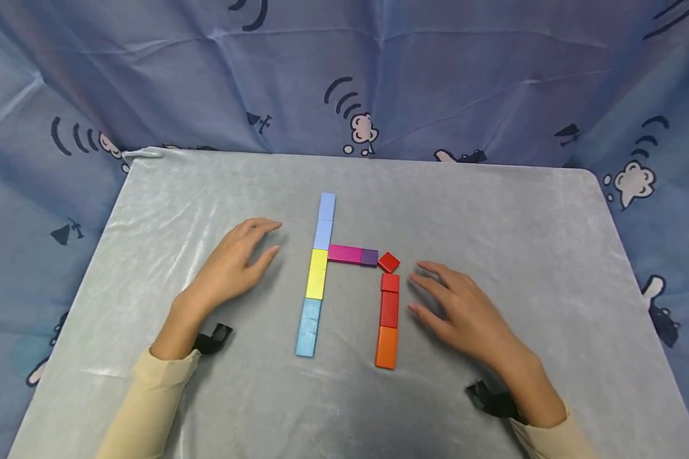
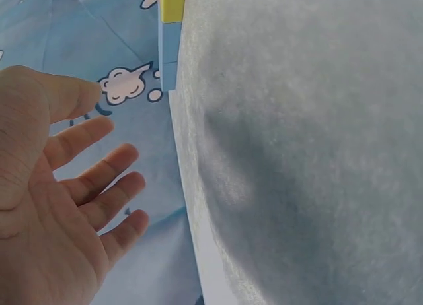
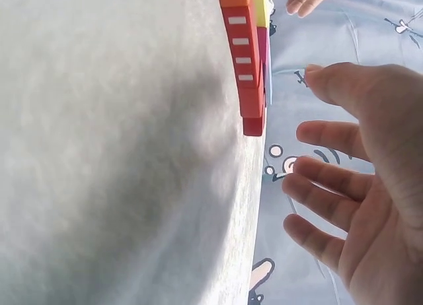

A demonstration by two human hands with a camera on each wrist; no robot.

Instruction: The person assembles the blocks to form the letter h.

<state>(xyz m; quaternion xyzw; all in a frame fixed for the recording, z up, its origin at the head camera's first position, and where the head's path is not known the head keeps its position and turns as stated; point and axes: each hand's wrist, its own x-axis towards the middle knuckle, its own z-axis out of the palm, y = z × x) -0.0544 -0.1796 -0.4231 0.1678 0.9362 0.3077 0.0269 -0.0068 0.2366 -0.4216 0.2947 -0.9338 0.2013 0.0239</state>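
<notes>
Coloured blocks form an h-like figure on the table. Its long left column has light blue blocks (image 1: 324,220) at the top, a yellow block (image 1: 317,274) in the middle and a sky-blue block (image 1: 308,327) at the bottom. A magenta block (image 1: 344,254) and a purple block (image 1: 369,257) run rightward from it. Beyond them a small red block (image 1: 388,262) lies turned on its corner, above red blocks (image 1: 389,308) and an orange block (image 1: 386,347). My left hand (image 1: 232,261) hovers left of the column, holding nothing. Right of the red blocks, my right hand (image 1: 465,309) is likewise bare, fingers spread.
A pale grey cloth covers the table (image 1: 522,223). Blue patterned curtains (image 1: 465,76) hang behind it and along both sides. Dark straps (image 1: 212,339) sit at both wrists.
</notes>
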